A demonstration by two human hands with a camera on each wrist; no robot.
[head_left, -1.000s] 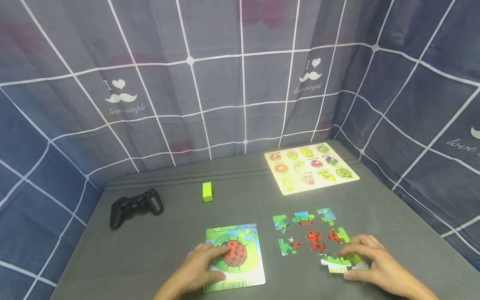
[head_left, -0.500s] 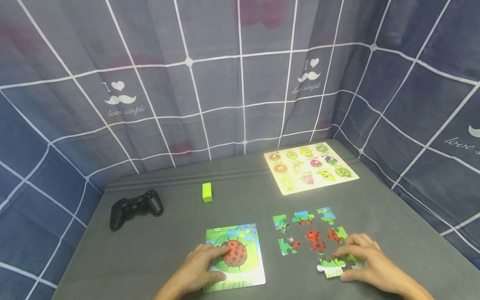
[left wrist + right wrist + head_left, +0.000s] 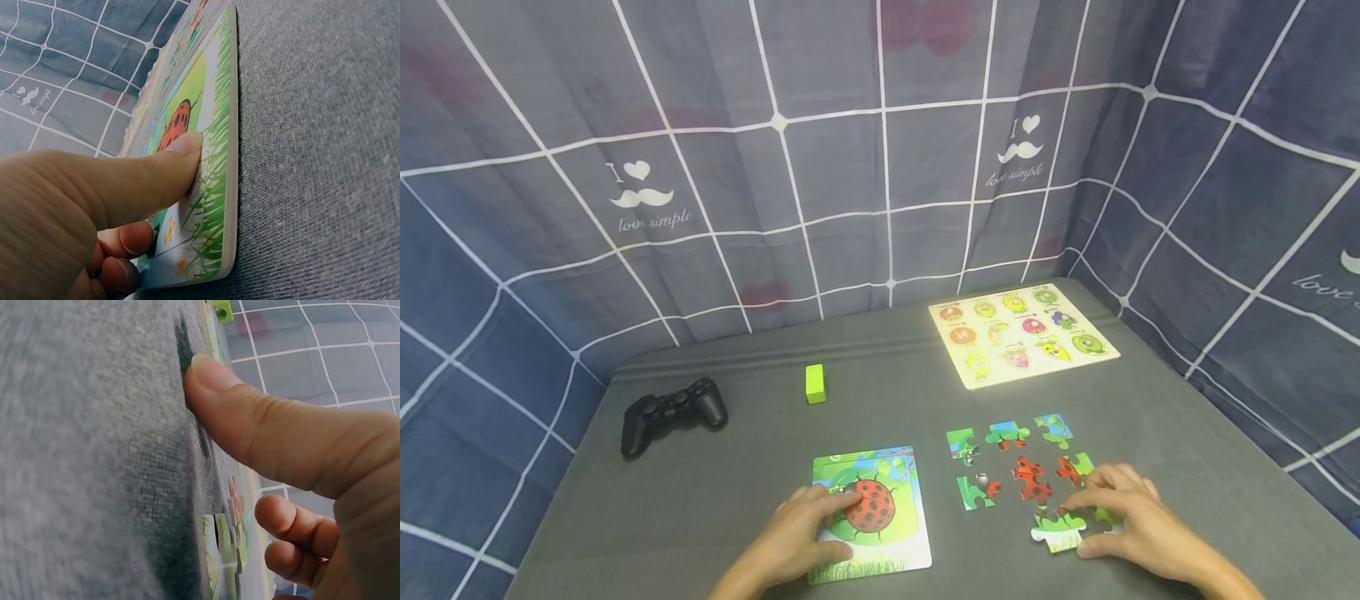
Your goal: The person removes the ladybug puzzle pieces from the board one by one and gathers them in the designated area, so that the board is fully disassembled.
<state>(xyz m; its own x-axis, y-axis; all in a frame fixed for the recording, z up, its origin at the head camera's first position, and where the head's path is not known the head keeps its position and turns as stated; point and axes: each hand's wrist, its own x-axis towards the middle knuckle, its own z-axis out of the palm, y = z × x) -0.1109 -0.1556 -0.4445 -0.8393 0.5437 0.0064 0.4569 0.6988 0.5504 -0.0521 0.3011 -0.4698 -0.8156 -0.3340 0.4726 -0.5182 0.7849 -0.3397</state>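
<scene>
My left hand rests on a square ladybug puzzle board, index finger over the printed ladybug. In the left wrist view the thumb lies on the board near its printed grass edge. My right hand has thumb and index finger at the edges of a green-and-white jigsaw piece, pinching it low at the table. Another green jigsaw piece is partly hidden under that hand. In the right wrist view the thumb is down at the cloth, and the pinched piece is hidden.
Several loose jigsaw pieces lie spaced in rows beside the right hand. Behind them is a fruit picture board. A green block and a black game controller sit farther left. A gridded curtain surrounds the grey table.
The right hand has moved a little left, taking the green-and-white jigsaw piece with it and turning it slightly. The left hand and the ladybug board have stayed put.
</scene>
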